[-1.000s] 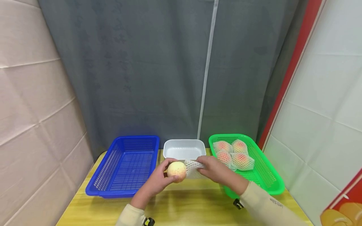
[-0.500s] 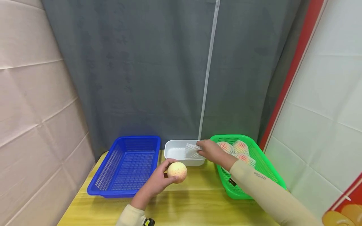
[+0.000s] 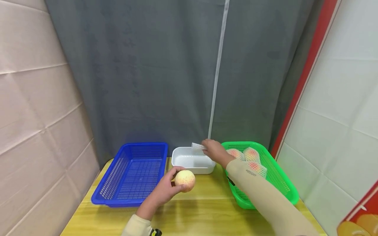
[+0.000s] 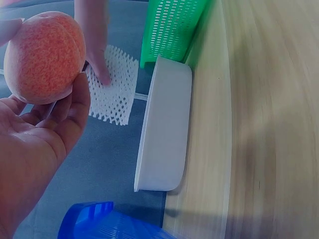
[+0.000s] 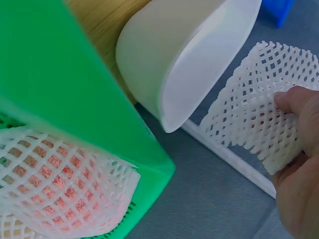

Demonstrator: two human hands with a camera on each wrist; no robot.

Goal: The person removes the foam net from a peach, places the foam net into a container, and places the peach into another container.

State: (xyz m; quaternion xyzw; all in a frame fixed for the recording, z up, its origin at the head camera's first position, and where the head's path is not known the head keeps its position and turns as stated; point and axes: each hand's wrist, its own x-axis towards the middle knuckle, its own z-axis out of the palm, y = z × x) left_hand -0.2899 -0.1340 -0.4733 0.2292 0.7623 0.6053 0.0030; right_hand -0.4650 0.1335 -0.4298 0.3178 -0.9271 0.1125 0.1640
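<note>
Curtain (image 3: 141, 72), dark gray with a pale vertical strip, backs the setup. Wooden table (image 3: 200, 211) in front of it. Blue basket (image 3: 140, 178) on the table's left side, perforated. Green basket (image 3: 276, 183) on the right, partly behind the right sleeve. White tray (image 3: 189, 162) between the two, near the back edge. Left hand (image 3: 165, 188): gripping the bare peach, thumb and fingers around its sides, held up in front of the tray. Right hand (image 3: 215, 150): pinching the foam net at one end, at the tray's back right. Netted peaches (image 3: 251, 153), at least three, in the green basket toward its back left. Bare peach (image 3: 184, 180): yellow top, red side in left wrist view. Foam net (image 3: 197, 146): white, flattened, above tray rim level and apart from it; can't tell if over the tray or behind.
</note>
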